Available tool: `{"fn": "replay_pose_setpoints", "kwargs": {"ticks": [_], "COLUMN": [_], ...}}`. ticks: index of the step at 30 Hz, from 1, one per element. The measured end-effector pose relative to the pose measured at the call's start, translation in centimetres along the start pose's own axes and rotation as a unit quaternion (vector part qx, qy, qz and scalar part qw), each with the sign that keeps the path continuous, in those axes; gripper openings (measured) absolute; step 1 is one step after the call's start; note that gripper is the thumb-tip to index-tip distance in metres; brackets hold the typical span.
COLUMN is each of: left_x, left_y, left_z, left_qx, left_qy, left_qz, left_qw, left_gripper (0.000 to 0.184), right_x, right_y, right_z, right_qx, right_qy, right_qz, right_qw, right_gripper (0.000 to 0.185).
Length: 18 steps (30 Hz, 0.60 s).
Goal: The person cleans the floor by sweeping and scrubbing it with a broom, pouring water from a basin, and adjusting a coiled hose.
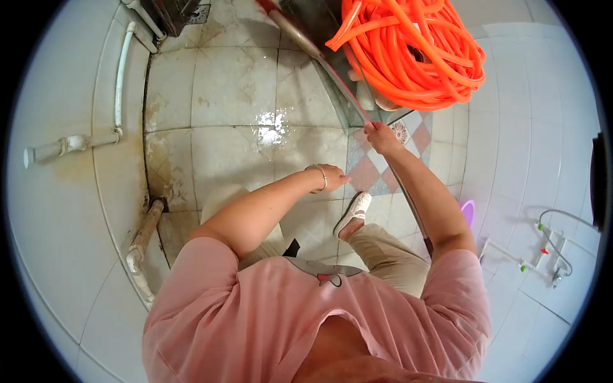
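Observation:
My right hand [382, 138] is wrapped round a long thin pole [345, 91], just below the coiled orange hose. The pole runs from the top of the view down past my right forearm. My left hand [332, 178], with a bracelet at its wrist, hangs over the wet tiled floor [233, 96] near the patterned tiles [365, 172]. Its fingers point right and touch nothing visible; how far they are curled is hard to make out.
A big coil of orange hose [415, 54] lies at the top right. White pipes [121, 83] run along the left wall, and a stained pipe [145, 236] stands lower. A floor drain [199, 14] is at the top left. Shower fittings [544, 252] and a purple basin [469, 212] are right.

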<state>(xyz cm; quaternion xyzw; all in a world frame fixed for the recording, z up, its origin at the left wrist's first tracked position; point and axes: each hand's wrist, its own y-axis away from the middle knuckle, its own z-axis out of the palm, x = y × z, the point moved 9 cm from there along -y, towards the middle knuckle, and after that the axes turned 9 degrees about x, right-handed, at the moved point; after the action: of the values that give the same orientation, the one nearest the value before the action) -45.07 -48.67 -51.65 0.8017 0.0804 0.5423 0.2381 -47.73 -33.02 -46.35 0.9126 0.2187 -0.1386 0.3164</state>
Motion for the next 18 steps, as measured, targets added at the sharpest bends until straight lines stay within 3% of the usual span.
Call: {"fn": "replay_pose_setpoints", "kwargs": {"ticks": [5,10,12,13,14,15,16,18], "left_x": [-1.2,-1.2,-0.9,-0.7,-1.1,-1.8,-2.6,-4.7], "left_y": [1.8,1.7,1.9,2.0,1.8,1.5,1.6,1.4], "left_z": [-1.3,-1.4,-2.3,-2.4,-3.1,-3.9,-4.3,-5.0], "left_qx": [0.022,0.039,0.016,0.005,0.059,0.115,0.165,0.272], "left_qy": [-0.048,-0.043,-0.011,0.008,0.065,0.120,0.174,0.310], "left_qz": [-0.035,-0.020,-0.043,-0.055,-0.078,-0.100,-0.121,-0.154], "left_qw": [0.998,0.998,0.999,0.998,0.993,0.981,0.963,0.898], "left_gripper": [0.048,0.050,0.052,0.054,0.054,0.055,0.056,0.063], "right_x": [10.5,12.7,8.4,5.5,4.6,-2.3,-2.5,-7.2], "right_y": [5.5,4.9,1.3,-3.2,-7.1,-6.5,-10.7,-11.5], "right_z": [-4.4,-1.9,1.3,3.0,5.3,5.6,8.6,11.3], "right_qx": [-0.012,0.001,-0.026,0.034,0.057,0.049,0.043,0.099], "right_qy": [0.058,0.072,0.078,0.123,0.065,0.071,0.040,-0.048], "right_qz": [0.012,0.109,0.119,-0.059,-0.036,-0.104,-0.040,-0.033], "right_qw": [0.998,0.991,0.989,0.990,0.996,0.991,0.997,0.993], "right_gripper": [0.036,0.040,0.041,0.042,0.042,0.045,0.045,0.042]}}
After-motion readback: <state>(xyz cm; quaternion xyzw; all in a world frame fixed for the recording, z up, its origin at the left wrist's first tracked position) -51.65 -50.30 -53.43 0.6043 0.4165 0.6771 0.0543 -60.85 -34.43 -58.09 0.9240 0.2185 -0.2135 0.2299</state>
